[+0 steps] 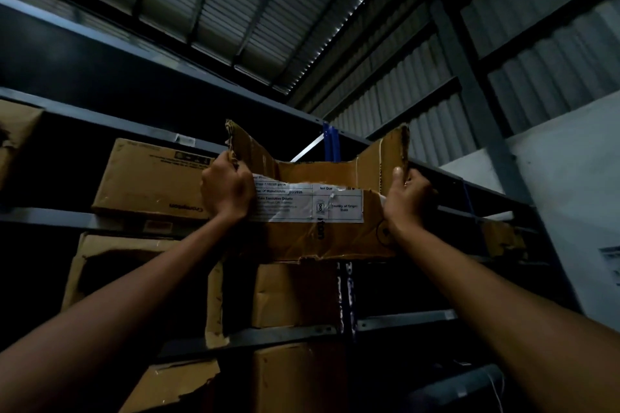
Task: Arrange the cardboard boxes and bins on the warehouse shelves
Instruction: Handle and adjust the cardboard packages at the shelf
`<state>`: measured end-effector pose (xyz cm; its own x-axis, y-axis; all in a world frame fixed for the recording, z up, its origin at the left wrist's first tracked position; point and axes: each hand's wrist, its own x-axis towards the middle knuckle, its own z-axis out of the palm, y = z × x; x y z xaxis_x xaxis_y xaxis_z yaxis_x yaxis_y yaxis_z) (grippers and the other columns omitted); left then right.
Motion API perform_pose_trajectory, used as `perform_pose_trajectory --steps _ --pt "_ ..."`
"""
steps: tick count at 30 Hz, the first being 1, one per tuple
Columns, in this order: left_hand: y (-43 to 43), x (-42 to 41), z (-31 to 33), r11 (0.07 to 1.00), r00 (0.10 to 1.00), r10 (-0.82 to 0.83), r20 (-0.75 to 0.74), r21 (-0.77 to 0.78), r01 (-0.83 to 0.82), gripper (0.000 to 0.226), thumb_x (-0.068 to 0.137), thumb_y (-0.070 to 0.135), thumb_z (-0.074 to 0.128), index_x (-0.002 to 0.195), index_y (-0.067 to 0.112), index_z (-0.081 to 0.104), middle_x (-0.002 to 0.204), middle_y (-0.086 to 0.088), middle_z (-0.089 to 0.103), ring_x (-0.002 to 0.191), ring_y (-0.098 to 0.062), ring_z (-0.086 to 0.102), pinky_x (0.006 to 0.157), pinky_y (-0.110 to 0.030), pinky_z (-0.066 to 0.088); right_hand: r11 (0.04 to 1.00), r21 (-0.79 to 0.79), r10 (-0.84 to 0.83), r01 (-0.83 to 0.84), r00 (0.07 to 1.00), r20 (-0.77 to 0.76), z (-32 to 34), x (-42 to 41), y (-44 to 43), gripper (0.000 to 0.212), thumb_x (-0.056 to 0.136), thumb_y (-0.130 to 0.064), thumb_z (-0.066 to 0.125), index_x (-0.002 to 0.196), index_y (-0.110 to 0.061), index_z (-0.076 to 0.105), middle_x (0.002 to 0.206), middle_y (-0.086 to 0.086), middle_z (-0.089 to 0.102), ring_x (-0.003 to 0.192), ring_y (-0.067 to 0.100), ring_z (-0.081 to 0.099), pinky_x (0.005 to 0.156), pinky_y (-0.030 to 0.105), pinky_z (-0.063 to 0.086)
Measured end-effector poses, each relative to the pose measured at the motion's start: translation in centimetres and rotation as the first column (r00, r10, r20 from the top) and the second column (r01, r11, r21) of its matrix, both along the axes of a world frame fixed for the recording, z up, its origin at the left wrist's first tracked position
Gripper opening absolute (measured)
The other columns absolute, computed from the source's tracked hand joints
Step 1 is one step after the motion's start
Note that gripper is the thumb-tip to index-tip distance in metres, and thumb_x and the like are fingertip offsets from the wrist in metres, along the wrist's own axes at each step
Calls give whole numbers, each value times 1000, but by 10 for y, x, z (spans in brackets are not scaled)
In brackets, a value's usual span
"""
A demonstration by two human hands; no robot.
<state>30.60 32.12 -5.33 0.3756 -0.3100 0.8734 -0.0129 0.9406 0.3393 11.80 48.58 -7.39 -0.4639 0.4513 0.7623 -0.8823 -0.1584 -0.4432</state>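
Overhead, at the upper shelf level, we find both hands clamped on one load. The left hand [228, 189] curls its fingers over the left wall of the open cardboard box [322, 238], at the base of the left flap [248, 144]. The right hand [409, 199] grips the opposite corner, thumb upright against the right flap [385, 154]. The hands are well apart, one at each end of the box.

The box sits between a closed carton [151, 178] on its left and a blue upright [332, 144] behind it. A white printed label [302, 208] covers its front face. A torn carton [134, 265] stands below the shelf beam [47, 216].

Hazards, as we judge them:
- Both flaps are ragged and the bottom edge is frayed. Load taken through the torn board could rip it out of the grip.
- With arms raised and the box above eye level, uneven effort between the hands could tilt it back toward the person.
- The left wall lies just beside the closed carton. A skewed push could jam the two together.

Limits of view: we cannot see the box interior, so contents and weight are unknown. The fingers behind both walls are hidden. We cannot tell whether the base rests on a shelf or hangs free. Lighting is dim, most label text is illegible, and the lower right bay is too dark to read.
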Motion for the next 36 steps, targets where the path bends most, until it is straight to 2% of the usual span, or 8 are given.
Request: perform_pose_trajectory --steps 6,10,17,22,27,30,32,36 --pt "4 -14 -2 996 995 84 47 -36 -82 23 98 20 41 110 7 56 84 -8 54 81 -28 56 54 -27 28 992 -2 125 -125 990 68 2 -31 -27 31 98 -32 44 77 -16 59 79 11 67 76 30 64 69 46 55" --pt "-4 -31 0 923 993 121 -6 -367 -114 53 96 26 46 144 20 26 144 -16 39 125 -29 45 87 -36 45 991 2 130 -130 987 96 1 -50 -38 30 99 -34 43 80 -17 58 81 9 66 76 27 63 71 45 55" --pt "-59 -80 2 218 465 885 -13 -872 -438 80 79 54 58 143 14 30 148 -22 34 138 -38 31 106 -56 23 992 37 119 -123 989 92 18 -86 -64 35 101 -36 39 86 -14 61 86 10 66 82 29 63 73 43 53" --pt "-80 -88 19 280 392 917 73 -818 -502 65 82 50 33 134 12 38 123 -21 61 119 -40 56 105 -61 35 996 80 38 -39 999 20 42 -98 -90 40 102 -42 34 113 -12 58 102 15 66 90 32 62 68 36 44" --pt "-112 -103 40 254 343 938 56 -784 -566 72 74 54 60 130 13 40 114 -17 63 110 -38 60 97 -63 39 937 -2 -309 350 822 -479 55 -105 -134 59 95 -47 40 146 -19 31 157 15 19 143 31 25 113 53 25" --pt "-125 -113 48 230 354 935 10 -778 -585 71 69 52 65 125 14 43 109 -17 62 103 -36 61 93 -60 44 793 18 -355 609 486 -798 54 -105 -156 42 92 -45 46 119 -15 59 128 14 57 113 29 58 92 54 47" --pt "-134 -120 54 246 376 927 2 -760 -602 57 79 54 45 120 15 45 107 -17 61 98 -35 59 91 -57 46 753 108 -298 649 484 -823 54 -107 -169 41 93 -49 37 103 -16 61 93 6 67 72 26 66 56 37 51" --pt "-161 -136 62 359 431 895 113 -755 -548 49 92 55 31 105 14 55 104 -17 59 94 -35 58 96 -53 42 748 174 -289 641 550 -784 62 -129 -191 50 91 -55 20 91 -19 55 78 2 63 62 21 59 52 29 40"
